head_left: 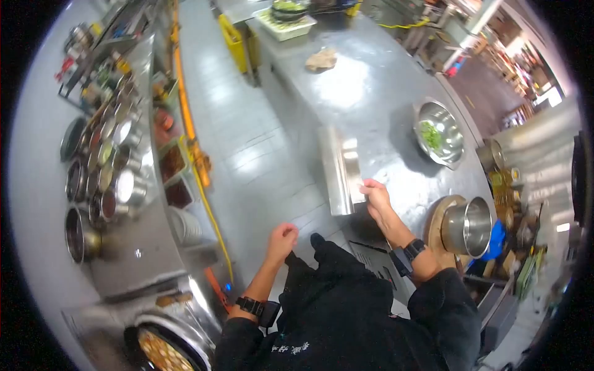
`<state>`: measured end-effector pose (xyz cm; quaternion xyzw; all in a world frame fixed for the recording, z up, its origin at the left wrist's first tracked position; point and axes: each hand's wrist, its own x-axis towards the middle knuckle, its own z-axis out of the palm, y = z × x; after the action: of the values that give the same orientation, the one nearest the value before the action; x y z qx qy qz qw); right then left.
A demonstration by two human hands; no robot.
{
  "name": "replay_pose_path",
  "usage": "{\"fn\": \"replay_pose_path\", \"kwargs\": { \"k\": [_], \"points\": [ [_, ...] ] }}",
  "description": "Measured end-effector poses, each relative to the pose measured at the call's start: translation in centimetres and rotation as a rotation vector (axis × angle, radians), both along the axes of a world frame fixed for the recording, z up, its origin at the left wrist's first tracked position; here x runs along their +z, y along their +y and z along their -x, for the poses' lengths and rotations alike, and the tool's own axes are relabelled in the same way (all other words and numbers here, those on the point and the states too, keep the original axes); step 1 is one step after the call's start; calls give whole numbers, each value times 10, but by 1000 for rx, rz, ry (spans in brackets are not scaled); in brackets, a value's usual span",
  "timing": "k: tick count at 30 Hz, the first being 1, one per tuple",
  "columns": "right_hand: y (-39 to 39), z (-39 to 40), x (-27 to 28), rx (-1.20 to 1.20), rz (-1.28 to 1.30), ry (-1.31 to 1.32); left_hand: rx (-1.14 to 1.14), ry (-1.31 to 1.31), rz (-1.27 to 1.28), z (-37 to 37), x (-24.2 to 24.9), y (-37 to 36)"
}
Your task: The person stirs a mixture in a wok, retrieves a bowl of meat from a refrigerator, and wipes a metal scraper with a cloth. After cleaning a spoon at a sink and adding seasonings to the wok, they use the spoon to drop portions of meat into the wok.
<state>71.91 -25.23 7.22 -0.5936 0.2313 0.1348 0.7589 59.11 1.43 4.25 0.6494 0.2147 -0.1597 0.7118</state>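
Note:
At the table edge, my right hand (375,193) has its fingers closed on the near end of a long, shiny silver piece (339,170). This piece lies lengthwise along the steel table (383,80). My left hand (283,240) hangs over the floor in front of my body, fingers curled together, with nothing visible in it. A steel bowl (440,133) with chopped greens (431,136) stands on the table beyond my right hand. Closer to me on the right, a deep steel pot (467,227) sits on a round wooden board (438,226).
On the left, a steel counter (136,260) carries several pots and seasoning containers. A pan of food (164,352) is at the lower left. An orange pipe (185,117) runs along that counter. A beige lump (321,60) and a white tray (284,28) lie on the table's far part.

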Motion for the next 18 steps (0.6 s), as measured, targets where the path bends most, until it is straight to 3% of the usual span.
{"fn": "replay_pose_path", "kwargs": {
  "k": [5, 10, 14, 17, 18],
  "points": [
    [-37, 8, -46, -558, -197, 157, -249, -58, -14, -53, 6, -41],
    [-31, -13, -79, -733, -409, 189, -427, -20, -88, -101, 0, -77],
    [-18, -29, -95, -715, -540, 211, -447, 7, -126, -147, -1, -108],
    [-9, -49, -48, -673, -544, 218, -247, 4, -44, -180, 3, -131],
    [-17, -47, -71, -512, -547, 179, -220, 26, -15, -188, 2, -135]
  ]
}}
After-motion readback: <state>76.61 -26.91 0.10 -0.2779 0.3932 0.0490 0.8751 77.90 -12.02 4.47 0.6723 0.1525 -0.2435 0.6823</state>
